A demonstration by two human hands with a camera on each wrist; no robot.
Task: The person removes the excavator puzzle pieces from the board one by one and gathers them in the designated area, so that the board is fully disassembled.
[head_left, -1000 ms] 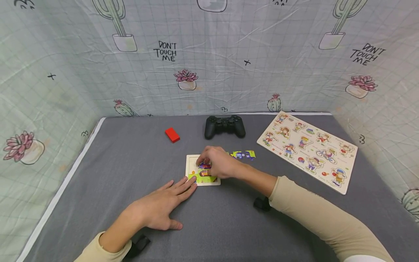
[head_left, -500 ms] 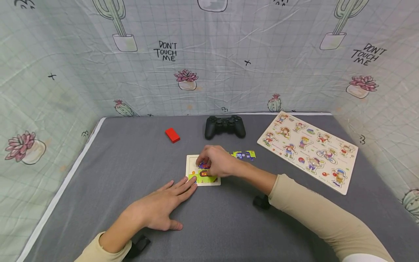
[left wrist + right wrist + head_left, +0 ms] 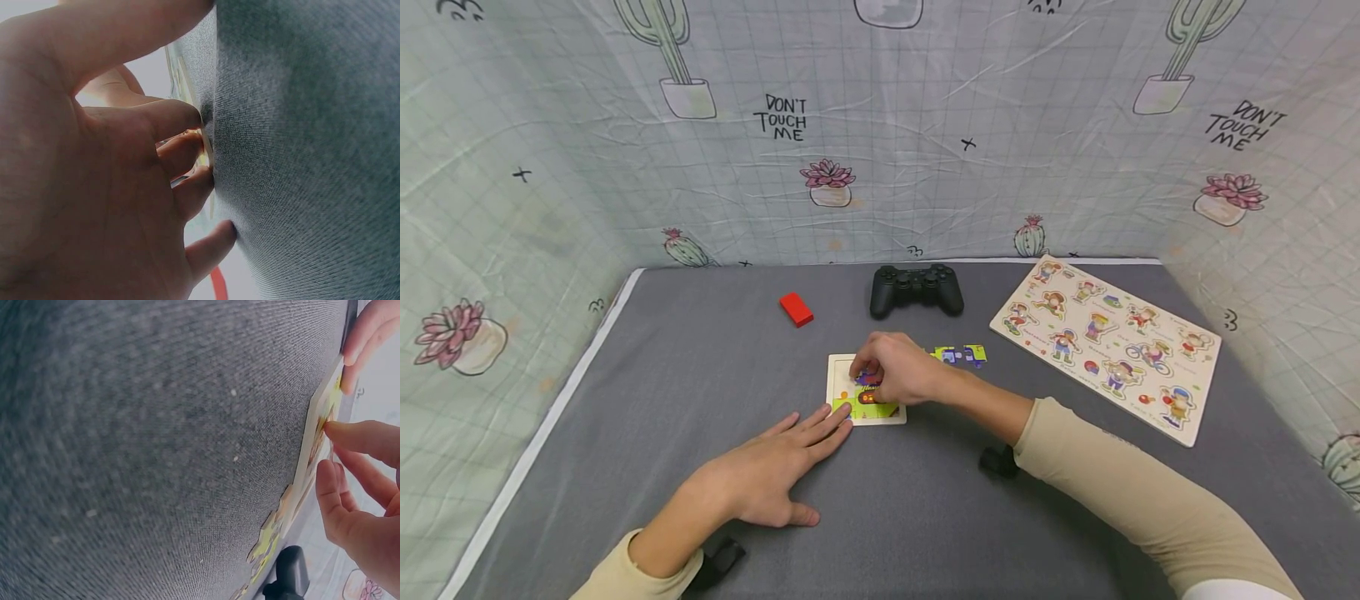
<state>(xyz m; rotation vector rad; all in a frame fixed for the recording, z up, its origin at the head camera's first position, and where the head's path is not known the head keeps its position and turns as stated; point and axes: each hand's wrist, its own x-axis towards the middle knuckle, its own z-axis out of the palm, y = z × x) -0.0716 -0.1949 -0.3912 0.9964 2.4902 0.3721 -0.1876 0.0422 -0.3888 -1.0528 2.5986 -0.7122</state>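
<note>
Two bare hands are working near each other without touching. The left hand (image 3: 767, 479) is lying flat with its fingers straight and spread, the fingertips resting on the near left corner of a small puzzle tray (image 3: 830, 379). The tray is lying just ahead of the left hand and partly under the right hand (image 3: 910, 371), which is bending its thumb and fingers down over the colored pieces (image 3: 868, 398) inside; whether it is pinching one, I cannot tell. Loose pieces (image 3: 948, 356) are lying just beyond the right wrist. A black game controller (image 3: 916, 291) is sitting farther past the right hand, a red block (image 3: 796, 309) is lying well beyond the left, and a figure-printed board (image 3: 1105, 346) is resting beyond the right sleeve (image 3: 1120, 475).
</note>
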